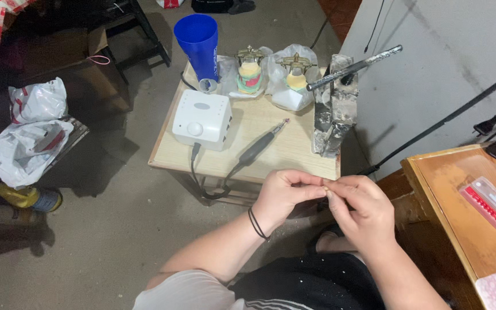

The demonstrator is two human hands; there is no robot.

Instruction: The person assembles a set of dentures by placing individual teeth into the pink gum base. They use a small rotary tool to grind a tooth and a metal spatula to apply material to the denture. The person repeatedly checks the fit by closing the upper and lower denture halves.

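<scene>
My left hand (285,195) and my right hand (360,209) meet in front of me, just past the near edge of a small wooden table (259,155). Their fingertips pinch a tiny pale object (326,188) between them; it is too small to identify. A black band circles my left wrist. On the table a dark handpiece (261,147) lies on its side, its cord running to a white control box (201,119).
At the table's back stand a blue cup (200,43), two dental models on metal frames (249,72) in plastic bags, and a foil-wrapped stand (334,109) with a rod. A wooden desk (449,201) at right holds a red case (492,204). Plastic bags (30,138) lie left.
</scene>
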